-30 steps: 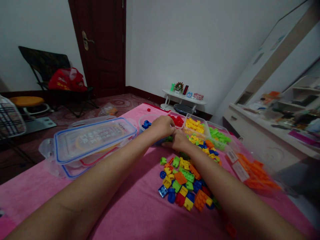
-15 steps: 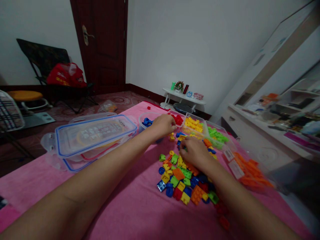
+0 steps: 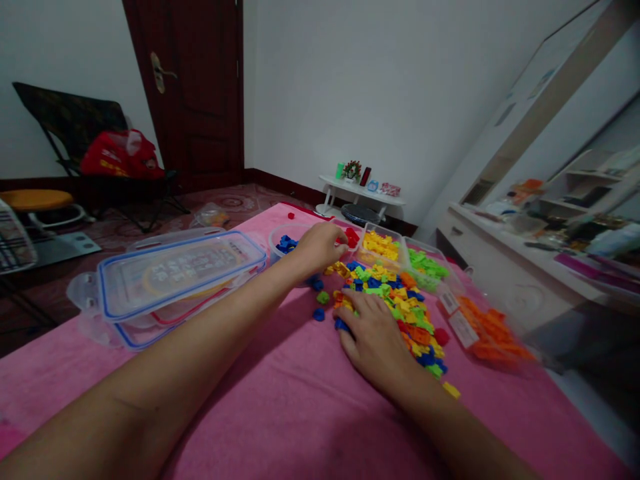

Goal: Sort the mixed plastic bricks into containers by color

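Note:
A heap of mixed coloured bricks [image 3: 395, 300] lies on the pink cloth [image 3: 280, 407]. My right hand [image 3: 375, 340] rests flat on the near edge of the heap, fingers spread over the bricks. My left hand [image 3: 320, 245] reaches to the far side, fingers curled at the rim of the tub of red bricks [image 3: 353, 237], beside the tub of blue bricks [image 3: 285, 243]. What the left fingers hold, if anything, is hidden. Tubs of yellow bricks [image 3: 380, 245] and green bricks [image 3: 427, 263] stand behind the heap.
Stacked clear lids [image 3: 175, 273] lie to the left. A tub of orange bricks [image 3: 487, 330] sits at the right. A white dresser [image 3: 525, 280], a small white table [image 3: 363, 193], a folding chair [image 3: 85, 140] and a dark door [image 3: 190, 93] surround the bed.
My right hand drew back toward me and flattened on the heap's near edge, pushing the bricks together. My left hand stayed at the red tub. The camera shifted a little.

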A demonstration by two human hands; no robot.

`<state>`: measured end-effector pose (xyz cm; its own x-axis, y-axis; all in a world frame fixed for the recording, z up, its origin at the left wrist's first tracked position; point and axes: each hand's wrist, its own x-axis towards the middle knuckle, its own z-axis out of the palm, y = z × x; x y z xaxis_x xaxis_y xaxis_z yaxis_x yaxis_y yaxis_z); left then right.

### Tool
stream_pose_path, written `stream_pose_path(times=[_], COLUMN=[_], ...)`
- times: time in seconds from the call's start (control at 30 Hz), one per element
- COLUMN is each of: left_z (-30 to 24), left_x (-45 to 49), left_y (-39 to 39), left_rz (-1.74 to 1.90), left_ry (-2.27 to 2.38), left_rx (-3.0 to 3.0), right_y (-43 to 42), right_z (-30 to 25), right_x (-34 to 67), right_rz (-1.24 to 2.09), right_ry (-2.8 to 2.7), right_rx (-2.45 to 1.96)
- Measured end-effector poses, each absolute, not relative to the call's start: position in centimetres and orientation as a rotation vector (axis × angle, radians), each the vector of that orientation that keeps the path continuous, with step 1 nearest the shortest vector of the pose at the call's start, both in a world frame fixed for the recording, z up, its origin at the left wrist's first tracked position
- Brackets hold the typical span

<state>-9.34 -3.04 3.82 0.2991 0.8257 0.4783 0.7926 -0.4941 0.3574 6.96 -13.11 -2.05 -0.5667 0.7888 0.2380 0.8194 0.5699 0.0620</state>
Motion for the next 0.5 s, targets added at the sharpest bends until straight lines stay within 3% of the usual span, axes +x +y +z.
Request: stream_pose_path(times=[0.2,0.5], left_z=[4.3,3.5], left_x=[-9.3,-7.3], left_y=[-3.1,-4.3], left_rz=[1.059,0.600], left_ry=[1.426,1.384], left_rx=[2.576,2.939], right_y=[-7.8,-5.7], right_z=[0.4,0.8], right_x=[9.1,7.8], right_rz=[-0.241,-0.067], right_ry=[-2.550,-2.317], right_rx=[-1.688,-1.706])
